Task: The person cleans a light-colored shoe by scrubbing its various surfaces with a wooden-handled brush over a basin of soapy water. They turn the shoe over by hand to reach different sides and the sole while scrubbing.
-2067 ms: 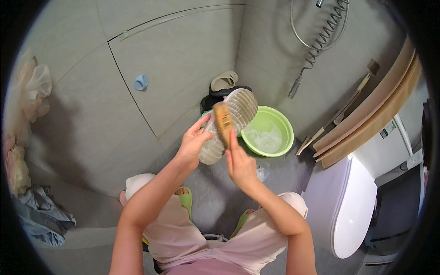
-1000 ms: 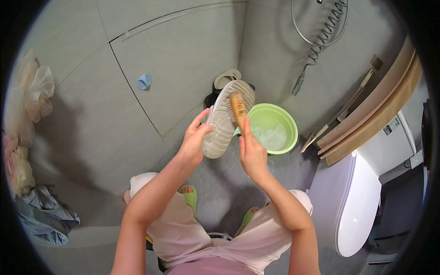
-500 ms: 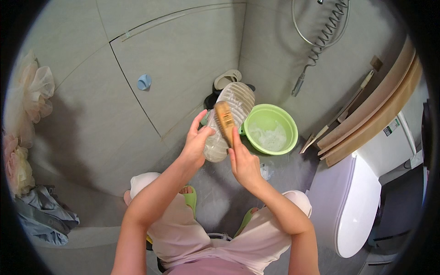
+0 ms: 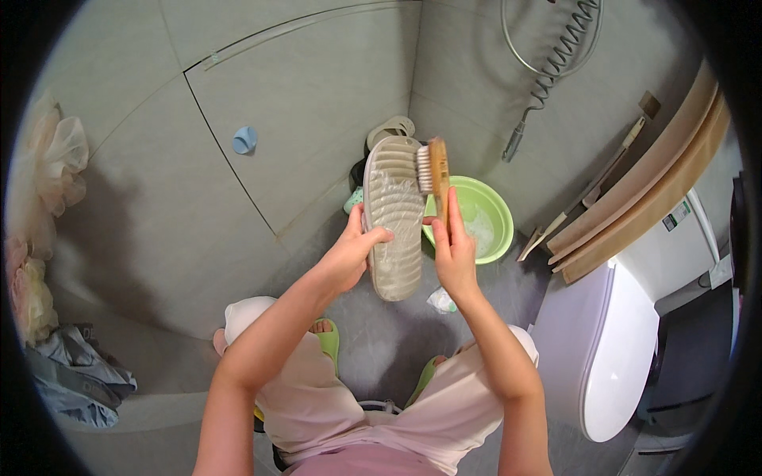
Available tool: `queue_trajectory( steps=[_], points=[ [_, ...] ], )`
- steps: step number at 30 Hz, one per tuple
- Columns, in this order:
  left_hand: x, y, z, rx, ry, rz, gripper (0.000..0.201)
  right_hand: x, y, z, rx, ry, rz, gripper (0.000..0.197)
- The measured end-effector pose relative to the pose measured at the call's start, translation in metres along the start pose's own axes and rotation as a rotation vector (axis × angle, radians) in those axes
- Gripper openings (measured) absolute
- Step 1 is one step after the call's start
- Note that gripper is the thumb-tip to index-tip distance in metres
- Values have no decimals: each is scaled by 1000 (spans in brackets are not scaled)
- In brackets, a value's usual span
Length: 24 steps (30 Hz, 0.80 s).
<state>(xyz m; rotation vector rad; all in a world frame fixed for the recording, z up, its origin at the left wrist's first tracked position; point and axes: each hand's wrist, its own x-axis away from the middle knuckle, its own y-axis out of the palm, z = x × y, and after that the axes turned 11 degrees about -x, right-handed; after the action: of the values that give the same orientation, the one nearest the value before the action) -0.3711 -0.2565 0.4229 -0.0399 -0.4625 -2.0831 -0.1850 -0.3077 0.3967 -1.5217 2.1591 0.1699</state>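
Observation:
My left hand (image 4: 349,252) grips a beige slipper (image 4: 395,266) by its left side, thumb pressed on the ridged sole that faces me. White suds streak the sole. In my right hand (image 4: 456,258) is a wooden scrub brush (image 4: 439,170), held by its handle. Its pale bristles point left and meet the sole's upper right edge. Behind the brush and my right fingers, a green basin (image 4: 496,214) with foamy water stands on the floor, partly hidden.
Other shoes (image 4: 390,131) lie by the wall corner behind the slipper. A crumpled white item (image 4: 441,301) is on the floor below the basin. To the right stand a white toilet (image 4: 607,357), tan boards (image 4: 635,206) and a long-handled tool (image 4: 583,198). A coiled hose (image 4: 556,71) hangs above.
The brush has moved from the middle of the sole to its right edge, turning so its bristles face left. The slipper has swung more upright and its sole shows more fully.

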Motion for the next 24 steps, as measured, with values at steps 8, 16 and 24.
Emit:
queue_trajectory(
  steps=[8, 16, 24],
  points=[
    [-17, -11, -14, 14, 133, 35, 59, 5, 6, 15, 320, -177, -56, 64],
    [-18, -16, -14, 134, 189, 46, 52, 10, 15, 9, 419, -254, -89, 69],
    [-16, -14, -13, 162, 228, 103, 55, 21, 22, 2, 481, -398, -95, 72]
  ],
)
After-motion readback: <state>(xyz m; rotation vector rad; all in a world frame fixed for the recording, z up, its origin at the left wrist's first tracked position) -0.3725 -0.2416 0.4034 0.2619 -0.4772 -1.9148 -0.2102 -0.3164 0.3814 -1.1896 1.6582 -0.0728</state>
